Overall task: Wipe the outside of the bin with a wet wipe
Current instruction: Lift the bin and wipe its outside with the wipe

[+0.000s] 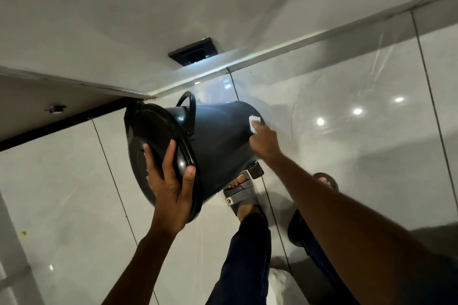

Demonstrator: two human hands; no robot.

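A dark round pedal bin (pixel 218 141) is tipped toward me, lid facing me, its base toward the wall. My left hand (pixel 171 181) grips the lid's rim, fingers spread over the lid and thumb on the edge. My right hand (pixel 264 141) presses a small white wet wipe (pixel 254 124) against the bin's outer side near its base. A curved handle (pixel 189 106) sticks up from the bin's top. The black foot pedal (pixel 256 169) shows under the bin.
Glossy white floor tiles (pixel 347 111) lie all around. My feet in grey sandals (pixel 241 195) stand right under the bin. A white wall with a dark socket plate (pixel 193 54) rises behind, and a door's bottom edge (pixel 62 121) is at left.
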